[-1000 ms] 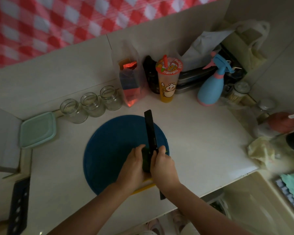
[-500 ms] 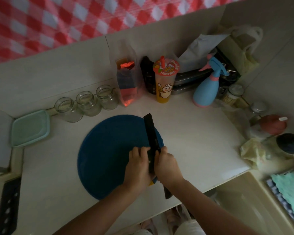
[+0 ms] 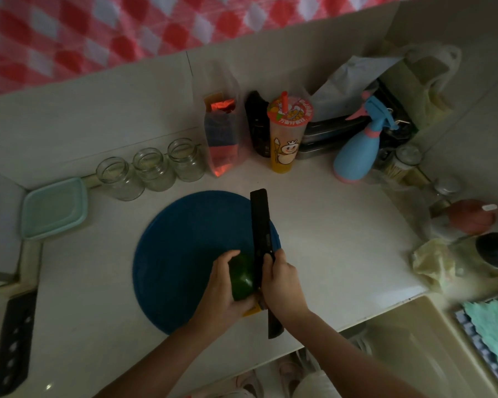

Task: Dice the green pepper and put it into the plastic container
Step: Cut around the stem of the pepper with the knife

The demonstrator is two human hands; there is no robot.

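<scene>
The left hand (image 3: pixel 224 285) curls round the pepper (image 3: pixel 243 278) and pins it to the board (image 3: pixel 184 254). The right hand (image 3: pixel 282 285) is closed on the handle of the knife (image 3: pixel 260 225). Its dark blade runs away from the knuckles, hard against the pepper's right side. The pepper looks light and hollow. I judge its glossy skin to be slippery, its walls firm enough to crack rather than bend, and its round body apt to roll. It is best held low on the side away from the blade, with fingertips tucked back. The light is dim, so I cannot tell whether the edge has entered the flesh. The left palm covers the pepper's near end, and a yellow scrap under both hands cannot be identified. The container (image 3: pixel 53 208) sits well off to the left of the left hand, beyond the board. It appears lidded, and its inside is hidden.
</scene>
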